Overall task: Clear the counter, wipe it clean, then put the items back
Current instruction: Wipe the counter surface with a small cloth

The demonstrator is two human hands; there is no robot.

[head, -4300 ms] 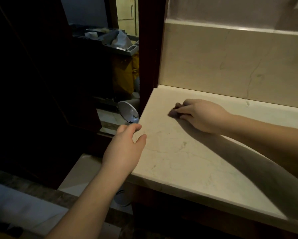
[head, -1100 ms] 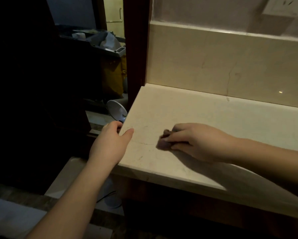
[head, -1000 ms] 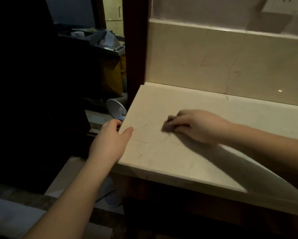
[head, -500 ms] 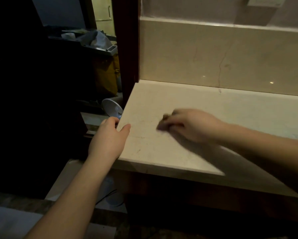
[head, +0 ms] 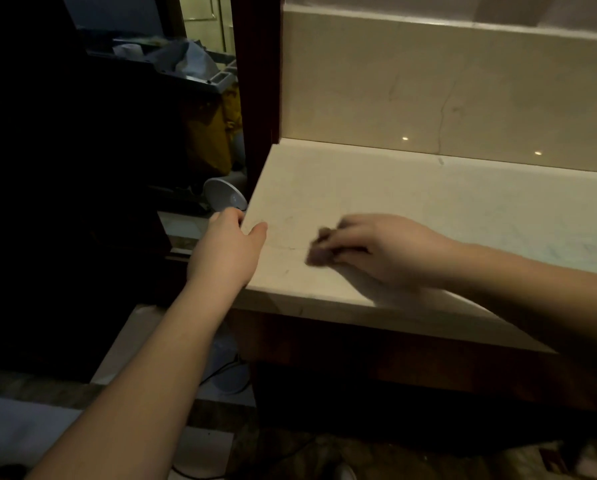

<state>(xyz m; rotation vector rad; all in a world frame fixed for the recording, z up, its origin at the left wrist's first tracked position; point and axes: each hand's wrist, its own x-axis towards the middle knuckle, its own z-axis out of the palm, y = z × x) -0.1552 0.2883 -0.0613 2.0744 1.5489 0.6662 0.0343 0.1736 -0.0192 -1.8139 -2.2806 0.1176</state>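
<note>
While the right hand [head: 390, 249] lies palm-down on the counter [head: 411, 199], its fingers are curled over a small dark cloth [head: 319, 252] and press it flat against the stone. Only the left tip of the cloth shows beyond the fingertips; the remainder is hidden under the hand, and the whole area is blurred. The cloth sits on the counter's front left part, nearer the front edge than the back wall panel [head: 428, 91].

The left hand [head: 228, 251] grasps the counter's left edge close to the front corner. Its thumb lies on top of the stone and its fingers wrap down over the side, so the hand is clenched on the edge itself. The 2 hands are near each other on the counter but do not touch.

Faint thin marks show on the counter between the 2 hands. A pale streaked patch shows on the counter's right part, above the right forearm.

Left of the counter, a dark red wooden post [head: 257, 81] stands against its back left corner. A round white object [head: 222, 197] sits just beyond the counter's left edge, directly behind the left hand's fingers; whether they touch cannot be told. Further left of the counter, a cart [head: 186, 69] carries grey and yellow items in dim light.
</note>
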